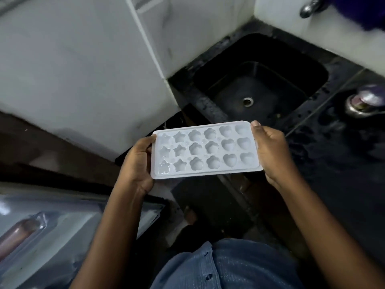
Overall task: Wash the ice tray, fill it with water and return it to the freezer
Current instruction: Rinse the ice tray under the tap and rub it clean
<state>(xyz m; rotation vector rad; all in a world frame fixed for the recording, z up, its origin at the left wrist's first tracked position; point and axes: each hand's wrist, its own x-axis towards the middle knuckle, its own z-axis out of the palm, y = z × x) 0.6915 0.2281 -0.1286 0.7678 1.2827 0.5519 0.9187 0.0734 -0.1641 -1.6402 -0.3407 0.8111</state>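
A white ice tray [205,150] with star, flower and heart shaped cups is held level in front of me, just short of the black sink [260,80]. My left hand [138,161] grips its left short edge, thumb on top. My right hand [270,151] grips its right short edge, thumb along the rim. Some cups at the tray's left end glisten as if wet. A tap [310,6] shows at the top right, above the sink.
A white fridge side [83,69] stands to the left of the sink. The black counter [333,163] carries a steel lidded pot [366,101] at the far right. A clear plastic shelf or door [52,226] lies at the lower left.
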